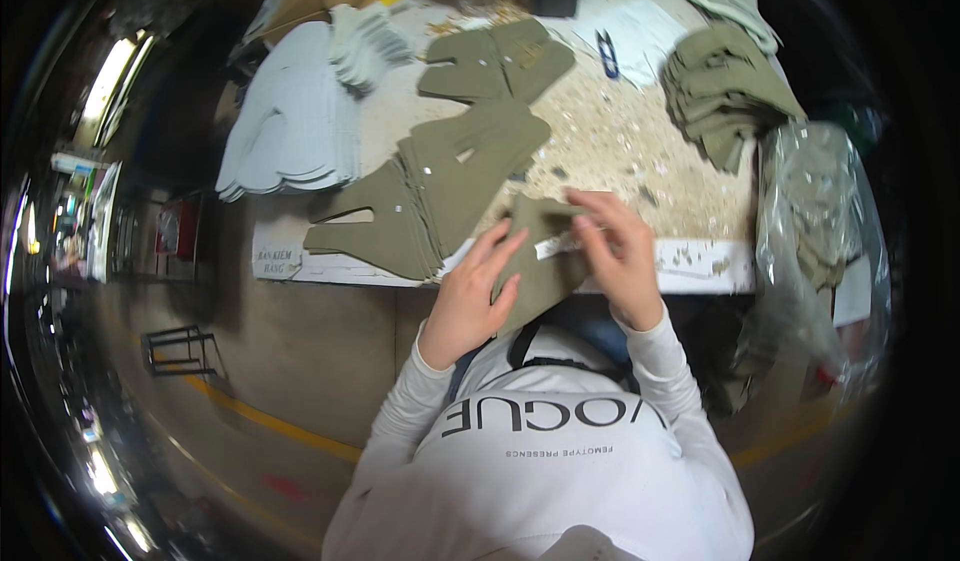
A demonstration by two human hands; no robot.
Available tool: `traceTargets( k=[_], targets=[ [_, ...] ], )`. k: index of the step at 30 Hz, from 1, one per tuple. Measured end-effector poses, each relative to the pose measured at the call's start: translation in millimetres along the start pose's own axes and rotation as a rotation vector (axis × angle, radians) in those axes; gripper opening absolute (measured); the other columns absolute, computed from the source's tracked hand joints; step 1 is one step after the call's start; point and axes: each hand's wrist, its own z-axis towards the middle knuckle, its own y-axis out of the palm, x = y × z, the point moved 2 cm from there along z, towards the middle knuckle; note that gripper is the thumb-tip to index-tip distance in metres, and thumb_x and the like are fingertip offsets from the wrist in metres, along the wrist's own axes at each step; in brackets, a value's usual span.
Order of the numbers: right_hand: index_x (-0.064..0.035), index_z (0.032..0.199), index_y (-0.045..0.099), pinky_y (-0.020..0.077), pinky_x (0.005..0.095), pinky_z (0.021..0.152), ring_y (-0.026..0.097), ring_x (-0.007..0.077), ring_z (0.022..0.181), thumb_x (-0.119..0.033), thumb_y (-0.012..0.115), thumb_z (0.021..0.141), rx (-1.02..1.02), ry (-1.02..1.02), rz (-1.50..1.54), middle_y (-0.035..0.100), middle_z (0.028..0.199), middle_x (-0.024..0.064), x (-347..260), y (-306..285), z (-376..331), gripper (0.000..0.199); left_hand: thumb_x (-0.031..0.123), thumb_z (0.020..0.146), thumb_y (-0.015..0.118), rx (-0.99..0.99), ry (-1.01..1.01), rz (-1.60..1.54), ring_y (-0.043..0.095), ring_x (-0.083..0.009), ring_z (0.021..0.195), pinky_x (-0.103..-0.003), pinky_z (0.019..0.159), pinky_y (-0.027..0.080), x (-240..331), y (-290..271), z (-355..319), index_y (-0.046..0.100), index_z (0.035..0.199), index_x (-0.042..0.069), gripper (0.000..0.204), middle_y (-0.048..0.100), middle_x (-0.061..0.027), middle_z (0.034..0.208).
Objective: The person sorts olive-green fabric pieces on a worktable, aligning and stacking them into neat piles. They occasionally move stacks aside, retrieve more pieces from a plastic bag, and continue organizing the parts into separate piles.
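Observation:
An olive-green cut fabric piece (540, 286) lies at the table's near edge, its lower part hanging over toward my lap. My left hand (472, 293) rests on its left side, fingers apart. At the piece's upper right, my right hand (622, 259) has thumb and fingers closed on the edge. A small white label (557, 247) shows on the cloth between both hands. Just left of it sits a fanned stack of matching olive pieces (455, 176), with slots and small white stickers. Another olive piece (497, 61) is farther back.
Pale grey pieces (290, 126) are stacked at the left. Blue thread snips (607, 54) lie near the back, and a folded olive pile (722, 86) stands right. A clear plastic bag (825, 231) hangs off the right edge. Scraps litter the tabletop (620, 146).

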Motion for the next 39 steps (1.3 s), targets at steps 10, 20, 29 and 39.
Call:
traceTargets(
  k=[10,20,29,39],
  targets=[
    [-0.0024,0.109,0.070,0.0519,0.0286,0.071,0.065,0.0229,0.088,-0.001,0.057,0.089,0.195,-0.131,-0.339,0.065,0.102,0.0126,45,-23,12,0.023,0.006,0.079,0.062,-0.386,0.479,0.188,0.060,-0.0349,0.112,-0.038,0.093,0.050,36,-121,79,0.055,0.134,0.008,0.056,0.052,-0.0152,0.137],
    [-0.0009,0.107,0.070,0.0500,0.0339,0.081,0.064,0.0288,0.094,-0.002,0.058,0.088,0.174,-0.099,-0.284,0.065,0.102,0.0142,49,-23,10,0.022,0.003,0.084,0.064,0.143,0.172,0.019,0.057,-0.0094,0.108,-0.023,0.088,0.049,-33,-278,66,0.054,0.137,0.005,0.054,0.052,-0.0058,0.137],
    [-0.0013,0.105,0.070,0.0481,0.0355,0.084,0.062,0.0300,0.095,-0.003,0.059,0.087,0.147,-0.124,-0.317,0.065,0.101,0.0137,48,-22,10,0.021,0.014,0.082,0.074,0.246,-0.296,-0.252,0.056,-0.0126,0.114,-0.025,0.098,0.043,-181,-293,28,0.059,0.132,0.006,0.053,0.058,-0.0080,0.132],
    [-0.0021,0.106,0.070,0.0469,0.0360,0.087,0.060,0.0305,0.097,-0.004,0.060,0.087,0.142,-0.161,-0.412,0.064,0.102,0.0135,43,-20,9,0.021,0.018,0.078,0.074,0.817,-0.038,0.420,0.063,-0.0245,0.071,-0.036,0.065,0.052,-80,-194,38,0.068,0.095,0.007,0.021,0.065,-0.0089,0.088]
  ],
)
